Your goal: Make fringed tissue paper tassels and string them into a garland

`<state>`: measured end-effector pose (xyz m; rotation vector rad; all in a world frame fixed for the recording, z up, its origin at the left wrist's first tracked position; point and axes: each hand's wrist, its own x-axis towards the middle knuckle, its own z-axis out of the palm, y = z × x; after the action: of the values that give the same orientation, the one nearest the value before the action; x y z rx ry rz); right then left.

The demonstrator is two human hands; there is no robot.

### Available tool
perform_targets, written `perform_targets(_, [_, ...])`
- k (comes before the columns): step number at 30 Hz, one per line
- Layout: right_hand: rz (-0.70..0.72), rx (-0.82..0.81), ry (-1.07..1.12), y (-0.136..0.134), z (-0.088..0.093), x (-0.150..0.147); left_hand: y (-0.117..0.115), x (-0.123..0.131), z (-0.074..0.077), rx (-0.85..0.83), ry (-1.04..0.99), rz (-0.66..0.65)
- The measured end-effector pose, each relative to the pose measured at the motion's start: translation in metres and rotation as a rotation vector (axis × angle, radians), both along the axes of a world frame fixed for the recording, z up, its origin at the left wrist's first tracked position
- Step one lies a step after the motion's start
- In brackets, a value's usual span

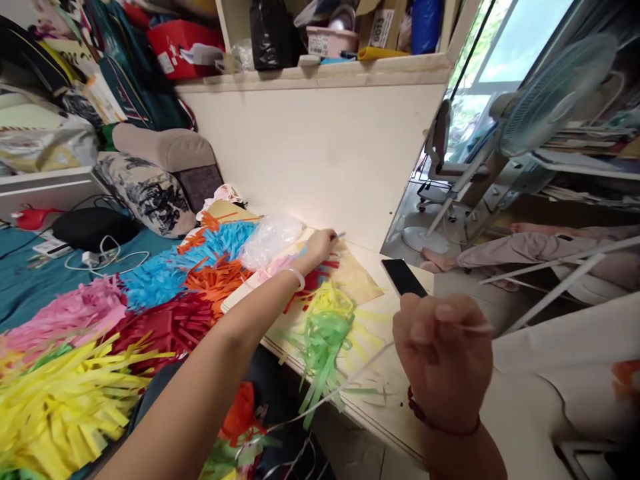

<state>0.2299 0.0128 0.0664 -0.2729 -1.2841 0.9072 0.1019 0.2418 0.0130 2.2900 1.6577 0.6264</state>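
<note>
My left hand (320,247) reaches far forward over the wooden board (400,427) and pinches a thin blue paper strip (340,235) near a clear plastic bag (270,240). My right hand (445,357) is raised close to the camera, fingers curled round a thin white strip (350,380) that trails down to the left. Loose green paper strips (323,340) and yellow paper strips (335,297) lie on the board between the two hands. A dark phone (404,277) lies just beyond my right hand.
Heaps of cut paper strips cover the bed at left: yellow (60,393), pink (65,313), dark red (165,327), orange (220,280), blue (165,273). Cushions (150,187) and cables (105,257) lie behind. A cluttered shelf (320,70) tops the board wall; a fan (550,93) stands right.
</note>
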Motion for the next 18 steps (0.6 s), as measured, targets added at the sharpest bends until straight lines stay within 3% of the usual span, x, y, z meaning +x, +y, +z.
perform_targets(3, [-0.019,-0.044,-0.046,0.008,-0.003,0.000,0.004,-0.024,0.032,0.184,-0.165,0.127])
perform_targets(5, [-0.049,-0.044,-0.060,0.013,-0.004,-0.001,-0.001,-0.042,0.054,0.365,-0.459,0.166])
perform_targets(8, [-0.102,-0.044,-0.062,0.019,-0.008,-0.005,-0.038,-0.069,0.072,0.596,-0.917,0.017])
perform_targets(10, [-0.144,-0.033,-0.093,0.020,-0.010,-0.009,-0.082,-0.083,0.068,0.589,-0.955,-0.089])
perform_targets(14, [-0.296,0.065,-0.396,0.012,-0.012,-0.020,-0.180,-0.090,0.036,0.334,-0.818,-0.190])
perform_targets(18, [-0.377,0.231,-0.678,-0.005,-0.008,-0.032,-0.241,-0.084,0.012,0.085,-0.979,-0.195])
